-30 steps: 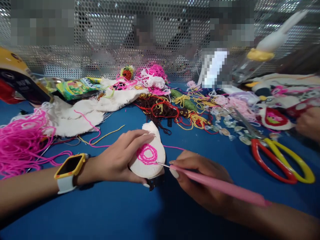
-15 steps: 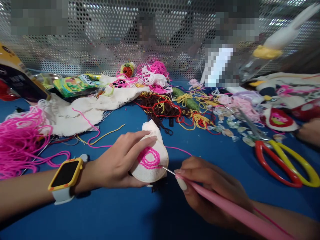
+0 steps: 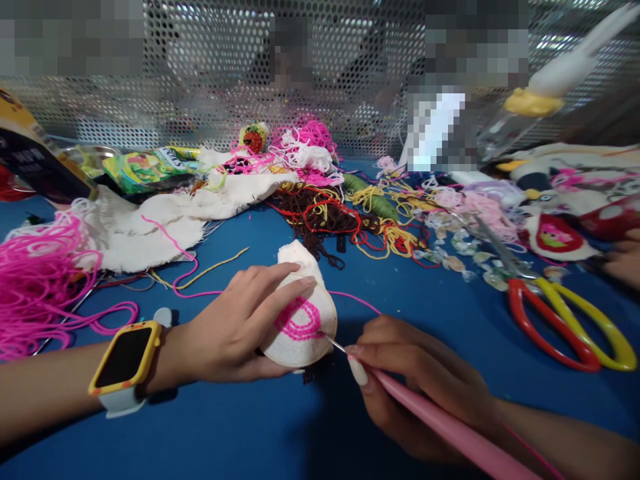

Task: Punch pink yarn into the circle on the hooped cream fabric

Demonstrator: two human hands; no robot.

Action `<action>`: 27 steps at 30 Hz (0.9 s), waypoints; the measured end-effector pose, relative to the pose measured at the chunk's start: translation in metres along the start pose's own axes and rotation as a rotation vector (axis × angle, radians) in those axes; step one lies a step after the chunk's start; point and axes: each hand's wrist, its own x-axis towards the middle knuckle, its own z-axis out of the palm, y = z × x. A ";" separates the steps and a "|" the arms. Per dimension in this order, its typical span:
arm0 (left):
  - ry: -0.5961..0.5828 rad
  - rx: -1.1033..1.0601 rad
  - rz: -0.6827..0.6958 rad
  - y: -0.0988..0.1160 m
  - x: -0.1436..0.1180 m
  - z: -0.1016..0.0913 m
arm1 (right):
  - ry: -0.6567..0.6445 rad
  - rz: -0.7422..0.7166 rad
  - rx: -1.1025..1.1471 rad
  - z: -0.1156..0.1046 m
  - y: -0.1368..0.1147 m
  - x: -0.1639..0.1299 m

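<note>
My left hand point(image 3: 250, 320) is closed on a white fabric piece point(image 3: 300, 350), fingers over its top and thumb along its lower edge. Thick pink stitches form an oval ring point(image 3: 303, 331) on the cloth. A punch needle point(image 3: 425, 407) with a long pink handle sits pinched in my right hand point(image 3: 420, 380). Its metal tip touches the cloth at the lower right of the ring. Pink yarn point(image 3: 353, 295) trails from behind the fabric towards my right hand, and a strand shows beside the handle's rear. The underside of the fabric is mostly hidden.
A heap of pink yarn point(image 3: 40, 287) and a frayed white cloth point(image 3: 135, 233) lie on the left. Brown, red and yellow yarn point(image 3: 325, 213) spreads behind. Large red-and-yellow scissors point(image 3: 555, 327) lie right, near another person's hand point(image 3: 625, 260). A perforated metal panel point(image 3: 215, 80) stands at the back.
My right hand and the punch needle have shifted slightly left, with the tip still at the ring's lower right. My left hand keeps its hold. The other person's hand shows more fingers.
</note>
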 end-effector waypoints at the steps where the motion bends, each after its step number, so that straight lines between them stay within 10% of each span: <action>1: 0.004 0.006 0.001 0.000 0.000 0.000 | 0.000 0.000 -0.013 0.000 0.000 -0.001; 27: 0.015 -0.020 -0.049 0.009 -0.005 -0.002 | -0.025 0.015 -0.039 0.005 -0.002 0.000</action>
